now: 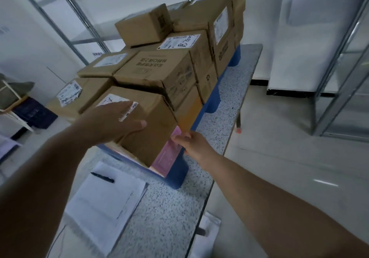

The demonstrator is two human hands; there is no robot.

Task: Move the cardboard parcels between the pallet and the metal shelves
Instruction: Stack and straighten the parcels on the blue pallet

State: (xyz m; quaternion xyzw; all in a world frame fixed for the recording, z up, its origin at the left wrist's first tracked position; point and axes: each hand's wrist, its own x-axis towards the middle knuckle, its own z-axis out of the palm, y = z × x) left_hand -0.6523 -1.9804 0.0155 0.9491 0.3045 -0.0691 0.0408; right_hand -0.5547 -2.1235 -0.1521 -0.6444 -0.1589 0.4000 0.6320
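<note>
The nearest cardboard parcel (139, 125) sits at the near corner of the blue pallet (177, 174), on top of a pink box (169, 153) that shows under its right side. The left hand (111, 119) lies flat on the top of this parcel, with the fingers straight and covering a part of its white label (113, 99); it does not curl around anything. The right hand (191, 142) is at the right lower edge of the parcel, and its fingertips touch the pink box there; I cannot tell if the fingers hold it or only press on it. Behind this parcel, more parcels (159, 69) are stacked in several layers over the rest of the pallet. The pallet stands on a speckled table (169, 207). In front of the pallet, on the table, lie white papers (105, 197) with a black pen (102, 177) on them. Metal shelves (343, 77) stand to the right of the pallet, and another metal frame (79, 27) rises behind it.
</note>
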